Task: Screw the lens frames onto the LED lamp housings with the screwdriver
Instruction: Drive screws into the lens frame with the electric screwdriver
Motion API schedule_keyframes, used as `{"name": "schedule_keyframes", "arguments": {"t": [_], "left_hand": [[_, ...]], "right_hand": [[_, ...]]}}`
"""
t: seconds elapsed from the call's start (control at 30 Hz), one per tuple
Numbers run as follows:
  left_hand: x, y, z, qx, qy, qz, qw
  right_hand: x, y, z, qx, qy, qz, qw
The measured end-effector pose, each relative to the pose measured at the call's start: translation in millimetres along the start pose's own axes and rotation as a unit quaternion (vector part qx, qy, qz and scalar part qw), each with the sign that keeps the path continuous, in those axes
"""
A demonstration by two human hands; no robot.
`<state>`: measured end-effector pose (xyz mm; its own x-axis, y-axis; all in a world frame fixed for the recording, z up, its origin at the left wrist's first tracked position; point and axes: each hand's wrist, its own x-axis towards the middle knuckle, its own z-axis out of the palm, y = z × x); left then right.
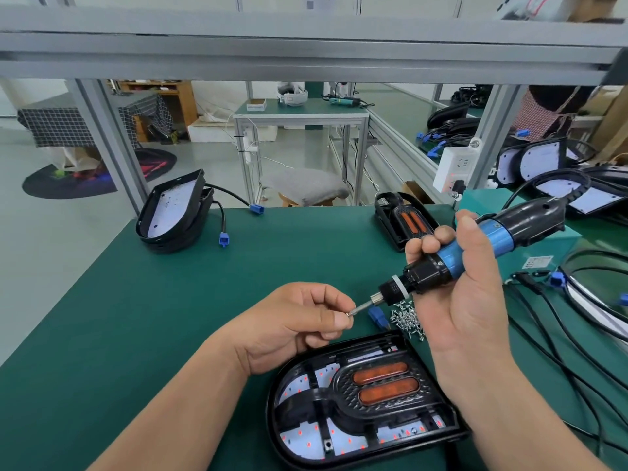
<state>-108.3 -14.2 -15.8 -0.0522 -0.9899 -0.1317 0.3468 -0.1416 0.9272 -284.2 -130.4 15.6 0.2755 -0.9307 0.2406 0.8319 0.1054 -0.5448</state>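
From the head camera, the black D-shaped plastic lamp housing point(273, 402) lies flat on the dark green bench mat point(153, 300), nearest the person. Seated inside it is the black lens frame with two orange oblong lenses point(343, 379). Both hands are raised above the housing's far edge, and neither touches it. The left hand point(292, 321) sits just beyond the housing's far left corner, with its thumb and forefinger pinching a small silver screw point(350, 313) and its other fingers curled under. The right hand point(465, 300) rises over the housing's right side and is wrapped around the blue-and-black electric screwdriver point(475, 246). The tool slants down to the left, so its bit tip meets the screw between the left fingertips. Just past the housing's far edge, below the bit, lie a loose heap of silver screws point(406, 317) and a blue plastic connector point(378, 316). Further beyond the housing stands a second black housing with orange lenses point(404, 222). Far off to the housing's left, at the mat's back edge, is a stack of black housings with white boards point(173, 212). To the housing's right, black cables point(560, 334) trail across the mat.
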Motion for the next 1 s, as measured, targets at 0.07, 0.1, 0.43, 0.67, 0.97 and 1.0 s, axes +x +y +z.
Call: {"name": "schedule_keyframes", "arguments": {"t": [0.07,0.1,0.43,0.67,0.97,1.0], "left_hand": [[-0.1,-0.1,-0.1,0.0,0.0,0.001,1.0],[-0.4,-0.3,0.0,0.003,0.0,0.002,1.0],[-2.9,-1.1,1.6,0.049,0.035,0.006,0.998],[-2.3,0.2,3.7,0.061,0.043,0.004,0.997],[-1.0,-0.5,3.3,0.035,0.037,0.004,0.999],[-1.0,-0.7,2.9,0.034,0.035,0.004,0.999]], "right_hand": [[-0.4,0.1,0.5,-0.002,0.0,0.001,1.0],[-0.6,0.0,0.5,-0.003,0.0,0.001,1.0],[-3.2,-1.4,5.2,-0.025,-0.02,-0.003,0.999],[-1.7,-1.4,3.7,-0.024,-0.01,0.003,1.0],[-0.3,-4.2,2.2,-0.024,-0.013,-0.001,1.0],[-0.4,-4.3,2.2,-0.024,-0.014,-0.001,1.0]]}}
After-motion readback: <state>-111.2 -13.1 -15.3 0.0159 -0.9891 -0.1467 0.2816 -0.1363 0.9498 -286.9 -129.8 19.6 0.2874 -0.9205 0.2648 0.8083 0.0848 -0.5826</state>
